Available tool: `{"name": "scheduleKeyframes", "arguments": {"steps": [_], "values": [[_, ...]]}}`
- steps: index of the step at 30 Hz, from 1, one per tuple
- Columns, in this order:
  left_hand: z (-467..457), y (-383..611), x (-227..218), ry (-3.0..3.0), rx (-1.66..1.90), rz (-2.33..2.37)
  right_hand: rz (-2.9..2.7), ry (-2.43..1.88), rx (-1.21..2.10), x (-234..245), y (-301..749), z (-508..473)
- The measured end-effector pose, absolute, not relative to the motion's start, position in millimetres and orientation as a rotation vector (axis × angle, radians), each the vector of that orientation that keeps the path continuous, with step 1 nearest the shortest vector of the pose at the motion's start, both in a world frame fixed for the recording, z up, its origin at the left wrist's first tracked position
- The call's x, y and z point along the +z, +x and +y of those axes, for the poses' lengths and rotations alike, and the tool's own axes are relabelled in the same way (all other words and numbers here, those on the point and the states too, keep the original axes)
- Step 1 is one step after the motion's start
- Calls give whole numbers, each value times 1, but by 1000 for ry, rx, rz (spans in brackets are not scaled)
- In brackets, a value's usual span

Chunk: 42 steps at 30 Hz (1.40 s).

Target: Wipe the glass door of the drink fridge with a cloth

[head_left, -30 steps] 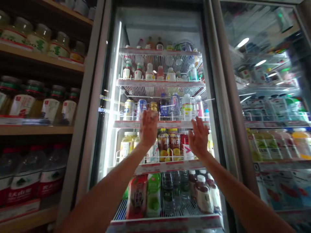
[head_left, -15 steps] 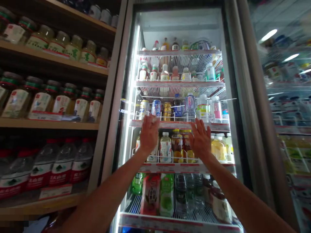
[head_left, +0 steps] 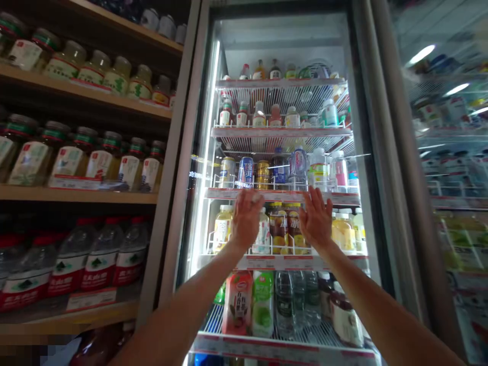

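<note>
On my feed the left hand (head_left: 246,221) and right hand (head_left: 315,219) are both empty, fingers spread wide, held flat at the glass door (head_left: 282,46) of a lit drinks cooler; I can't tell whether the palms actually touch it. Behind the hands runs a price-strip shelf edge (head_left: 282,195), with juice bottles (head_left: 278,229) just below; the pane looks stiff, slick and breakable, so bare palms could slide; the metal door frame (head_left: 168,203) seems the surer place to take hold.
</note>
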<state>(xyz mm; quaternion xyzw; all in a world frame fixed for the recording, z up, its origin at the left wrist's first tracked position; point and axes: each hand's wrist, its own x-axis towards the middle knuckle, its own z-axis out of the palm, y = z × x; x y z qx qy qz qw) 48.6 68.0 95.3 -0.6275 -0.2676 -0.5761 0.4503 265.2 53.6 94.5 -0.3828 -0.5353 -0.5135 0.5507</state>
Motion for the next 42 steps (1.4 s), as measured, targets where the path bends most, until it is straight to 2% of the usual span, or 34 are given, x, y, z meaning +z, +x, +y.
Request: {"name": "scheduleKeyframes", "arguments": {"steps": [2,4,8,11,13,17,19,22,24,30,32,36,42], "values": [[66,71,85,-1717,-1154,-478,-1262,-915,-1216,93,270,52],[66,67,90,-1744,-1079,-430,-1250,-933,-1216,89,280,50],[75,23,131,-1462,-1560,-661,-1179,-992,-1198,76,313,47],[78,27,136,-1325,-1769,-745,-1132,-1018,-1185,69,323,46],[76,53,118,-1438,-1628,-652,-1136,-1008,-1181,67,319,46],[70,97,91,-1774,-1052,-269,-1181,-969,-1215,68,308,44],[70,100,102,-1772,-1102,-330,-1169,-967,-1224,68,316,43],[69,98,129,-1595,-1477,-597,-1104,-1011,-1200,67,343,40],[67,108,132,-1557,-1550,-648,-1076,-1052,-1172,64,359,37],[58,162,102,-1921,-865,-222,-1180,-1041,-1190,51,364,25],[58,169,113,-1905,-933,-281,-1189,-1034,-1191,48,367,21],[62,182,133,-1809,-1292,-436,-1150,-1020,-1201,46,383,11],[55,209,93,-1937,-1134,-307,-1386,-766,-1159,48,355,1]]}}
